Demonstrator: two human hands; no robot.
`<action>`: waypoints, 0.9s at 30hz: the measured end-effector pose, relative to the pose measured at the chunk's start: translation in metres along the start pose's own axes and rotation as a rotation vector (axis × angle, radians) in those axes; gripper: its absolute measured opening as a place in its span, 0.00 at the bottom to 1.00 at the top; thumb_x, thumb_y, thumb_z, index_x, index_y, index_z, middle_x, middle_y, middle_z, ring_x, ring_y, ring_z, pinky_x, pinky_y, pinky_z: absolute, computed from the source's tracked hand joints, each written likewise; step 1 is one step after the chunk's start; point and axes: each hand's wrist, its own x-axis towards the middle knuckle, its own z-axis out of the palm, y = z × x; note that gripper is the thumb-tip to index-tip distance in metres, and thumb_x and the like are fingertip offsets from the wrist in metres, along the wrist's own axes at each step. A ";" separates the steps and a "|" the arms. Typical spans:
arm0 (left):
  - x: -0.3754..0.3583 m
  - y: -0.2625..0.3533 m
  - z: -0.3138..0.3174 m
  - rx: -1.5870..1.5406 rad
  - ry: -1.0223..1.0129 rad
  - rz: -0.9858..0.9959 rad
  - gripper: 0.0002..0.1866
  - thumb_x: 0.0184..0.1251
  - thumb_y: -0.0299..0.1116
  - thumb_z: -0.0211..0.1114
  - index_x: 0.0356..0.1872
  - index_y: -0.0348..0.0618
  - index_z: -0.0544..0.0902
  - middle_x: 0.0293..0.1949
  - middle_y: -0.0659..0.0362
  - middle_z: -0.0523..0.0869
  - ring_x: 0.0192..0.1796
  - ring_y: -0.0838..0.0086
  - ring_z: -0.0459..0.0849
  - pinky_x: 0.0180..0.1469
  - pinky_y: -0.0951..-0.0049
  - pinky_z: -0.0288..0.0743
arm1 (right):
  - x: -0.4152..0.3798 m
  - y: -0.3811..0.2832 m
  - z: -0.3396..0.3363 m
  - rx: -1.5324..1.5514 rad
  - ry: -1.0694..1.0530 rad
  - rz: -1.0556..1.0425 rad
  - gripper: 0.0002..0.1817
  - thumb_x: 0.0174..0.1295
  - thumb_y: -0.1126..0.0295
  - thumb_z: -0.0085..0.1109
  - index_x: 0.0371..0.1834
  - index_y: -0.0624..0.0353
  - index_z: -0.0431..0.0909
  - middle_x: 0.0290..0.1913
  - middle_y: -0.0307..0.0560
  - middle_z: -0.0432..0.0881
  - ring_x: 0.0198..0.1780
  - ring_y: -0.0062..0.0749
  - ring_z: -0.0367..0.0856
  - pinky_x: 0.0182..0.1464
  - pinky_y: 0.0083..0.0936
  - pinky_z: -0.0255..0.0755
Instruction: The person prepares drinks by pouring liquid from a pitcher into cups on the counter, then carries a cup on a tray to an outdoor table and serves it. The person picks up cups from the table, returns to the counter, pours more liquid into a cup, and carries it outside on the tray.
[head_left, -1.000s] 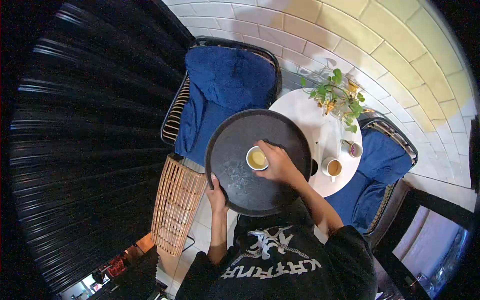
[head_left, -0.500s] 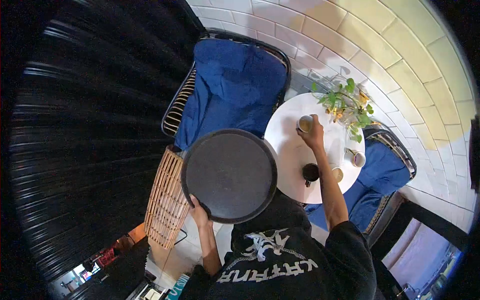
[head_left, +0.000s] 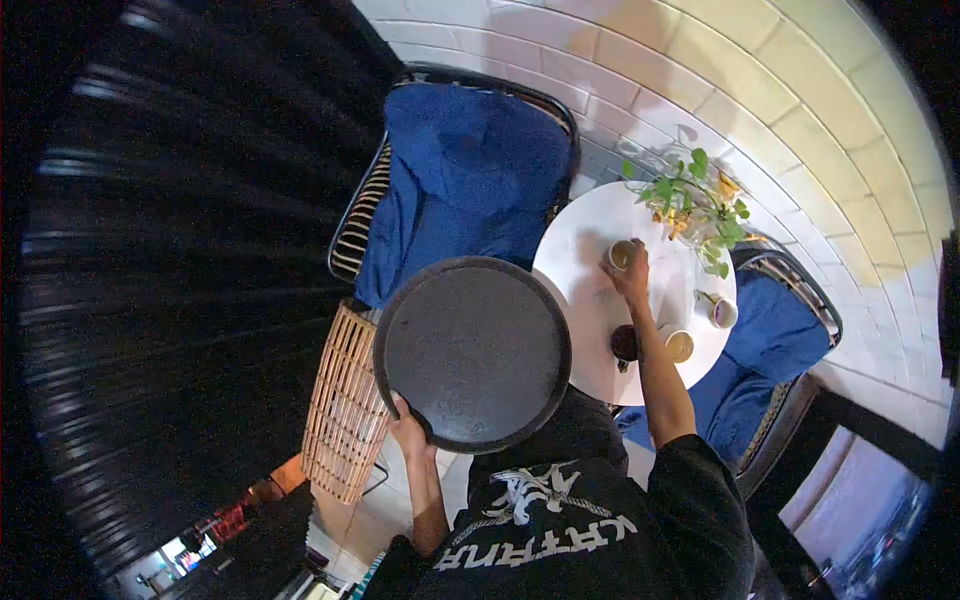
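While the left hand (head_left: 409,433) pinches the grainy black tray (head_left: 473,350) at its seven-o'clock rim, thumb on top and fingers hidden, likely to keep it level, the right hand (head_left: 632,279) curls around a pale cup (head_left: 621,254) just twelve-o'clock of centre on the smooth, round white bench (head_left: 585,235); whether its base touches is unclear. A dark, handled mug (head_left: 625,343) stands at six, perhaps set there for reach, and a leafy plant (head_left: 690,205) at one.

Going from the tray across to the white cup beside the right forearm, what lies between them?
In the head view, between the tray and the white cup come some tabletop, the dark cup, then the right forearm.
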 end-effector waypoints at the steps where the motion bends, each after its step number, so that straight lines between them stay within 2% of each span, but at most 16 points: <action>1: 0.001 0.000 0.003 0.013 -0.021 0.000 0.26 0.76 0.45 0.53 0.59 0.29 0.73 0.55 0.49 0.80 0.52 0.64 0.80 0.54 0.65 0.75 | 0.000 -0.018 -0.010 -0.066 -0.011 -0.014 0.42 0.43 0.63 0.78 0.61 0.59 0.63 0.49 0.60 0.77 0.53 0.57 0.76 0.54 0.41 0.72; 2: 0.001 0.000 0.004 0.030 -0.013 -0.033 0.27 0.76 0.46 0.53 0.60 0.29 0.72 0.56 0.49 0.79 0.53 0.63 0.79 0.55 0.65 0.74 | -0.001 -0.035 -0.025 -0.133 -0.020 -0.025 0.44 0.44 0.64 0.77 0.64 0.59 0.61 0.53 0.62 0.74 0.57 0.59 0.72 0.59 0.42 0.70; 3: 0.003 0.000 0.007 0.050 -0.007 -0.066 0.29 0.75 0.48 0.53 0.62 0.29 0.71 0.57 0.48 0.78 0.55 0.62 0.78 0.56 0.64 0.74 | -0.003 -0.041 -0.040 -0.140 0.001 -0.006 0.44 0.44 0.64 0.77 0.64 0.59 0.61 0.53 0.62 0.74 0.57 0.59 0.72 0.59 0.42 0.70; 5: 0.001 0.006 0.017 0.112 -0.030 -0.073 0.30 0.75 0.49 0.54 0.63 0.28 0.70 0.59 0.48 0.76 0.57 0.61 0.77 0.58 0.64 0.73 | -0.013 -0.051 -0.073 -0.244 -0.068 0.001 0.46 0.45 0.64 0.76 0.67 0.59 0.58 0.59 0.65 0.68 0.62 0.61 0.66 0.63 0.44 0.65; 7: 0.000 0.010 0.026 0.173 -0.057 -0.079 0.32 0.74 0.51 0.54 0.64 0.28 0.69 0.61 0.47 0.74 0.59 0.60 0.76 0.59 0.64 0.72 | -0.035 -0.071 -0.112 -0.360 -0.052 0.093 0.46 0.45 0.63 0.76 0.67 0.60 0.59 0.58 0.67 0.68 0.61 0.63 0.67 0.63 0.44 0.66; 9: 0.000 0.012 0.034 0.171 -0.143 -0.083 0.35 0.73 0.52 0.54 0.64 0.26 0.67 0.64 0.46 0.71 0.62 0.60 0.73 0.61 0.63 0.71 | -0.062 -0.074 -0.140 -0.624 -0.044 0.184 0.46 0.45 0.62 0.75 0.67 0.59 0.58 0.59 0.67 0.67 0.59 0.62 0.69 0.60 0.44 0.69; 10: -0.001 0.012 0.040 0.183 -0.170 -0.079 0.35 0.73 0.52 0.54 0.64 0.26 0.67 0.64 0.46 0.71 0.62 0.60 0.73 0.61 0.63 0.71 | -0.073 -0.073 -0.150 -0.696 -0.104 0.330 0.49 0.44 0.61 0.76 0.69 0.59 0.57 0.60 0.68 0.67 0.57 0.62 0.72 0.56 0.45 0.72; 11: -0.002 0.012 0.045 0.185 -0.170 -0.067 0.35 0.74 0.52 0.54 0.65 0.26 0.66 0.65 0.46 0.71 0.62 0.60 0.73 0.61 0.63 0.70 | -0.087 -0.072 -0.157 -0.696 -0.085 0.350 0.49 0.44 0.61 0.76 0.69 0.59 0.57 0.60 0.68 0.67 0.57 0.62 0.72 0.56 0.45 0.72; 13: -0.005 0.014 0.056 0.199 -0.192 -0.051 0.36 0.74 0.53 0.53 0.66 0.26 0.65 0.66 0.46 0.70 0.63 0.59 0.72 0.62 0.63 0.70 | -0.110 -0.068 -0.166 -0.761 -0.112 0.566 0.54 0.41 0.61 0.78 0.72 0.57 0.52 0.64 0.67 0.64 0.58 0.61 0.71 0.54 0.46 0.73; 14: -0.007 0.016 0.061 0.231 -0.206 -0.052 0.35 0.73 0.53 0.54 0.66 0.30 0.66 0.64 0.48 0.72 0.61 0.59 0.75 0.61 0.62 0.71 | -0.119 -0.055 -0.169 -0.705 -0.108 0.611 0.59 0.37 0.60 0.80 0.74 0.52 0.50 0.66 0.66 0.62 0.59 0.62 0.70 0.55 0.47 0.73; 15: -0.009 0.017 0.066 0.262 -0.219 -0.052 0.34 0.73 0.53 0.54 0.66 0.33 0.67 0.63 0.49 0.74 0.59 0.59 0.77 0.60 0.61 0.72 | -0.128 -0.039 -0.168 -0.700 -0.092 0.629 0.59 0.37 0.60 0.80 0.74 0.52 0.50 0.66 0.66 0.62 0.59 0.62 0.70 0.55 0.47 0.73; 17: -0.006 0.014 0.067 0.279 -0.296 -0.003 0.34 0.73 0.53 0.54 0.68 0.33 0.65 0.64 0.48 0.72 0.61 0.59 0.75 0.62 0.62 0.70 | -0.150 -0.006 -0.159 -0.535 0.017 0.410 0.60 0.35 0.60 0.81 0.74 0.49 0.50 0.62 0.68 0.64 0.55 0.67 0.72 0.50 0.51 0.76; 19: -0.015 0.018 0.072 0.289 -0.370 0.050 0.35 0.74 0.53 0.53 0.69 0.32 0.63 0.66 0.47 0.70 0.63 0.59 0.73 0.63 0.63 0.69 | -0.152 0.011 -0.151 -0.488 0.009 0.444 0.60 0.34 0.60 0.81 0.73 0.44 0.50 0.60 0.68 0.66 0.54 0.65 0.74 0.49 0.50 0.76; 22: -0.036 0.028 0.080 0.319 -0.279 0.021 0.34 0.74 0.53 0.53 0.68 0.32 0.65 0.65 0.47 0.71 0.62 0.59 0.73 0.62 0.63 0.69 | -0.151 0.018 -0.147 -0.400 0.024 0.510 0.57 0.33 0.61 0.81 0.70 0.46 0.54 0.56 0.67 0.68 0.51 0.63 0.76 0.48 0.49 0.76; 24: -0.018 0.019 0.065 0.492 -0.267 0.126 0.34 0.74 0.53 0.53 0.66 0.31 0.67 0.64 0.46 0.72 0.60 0.58 0.75 0.60 0.63 0.70 | -0.152 0.006 -0.154 -0.424 -0.031 0.574 0.53 0.33 0.63 0.80 0.66 0.47 0.57 0.52 0.64 0.72 0.48 0.61 0.79 0.47 0.47 0.77; 27: -0.026 0.022 0.057 0.418 -0.357 0.108 0.34 0.73 0.53 0.54 0.66 0.30 0.67 0.63 0.47 0.73 0.60 0.58 0.75 0.59 0.63 0.71 | -0.166 -0.028 -0.174 -0.418 0.056 0.552 0.49 0.33 0.63 0.79 0.63 0.48 0.60 0.49 0.62 0.74 0.46 0.61 0.79 0.46 0.47 0.77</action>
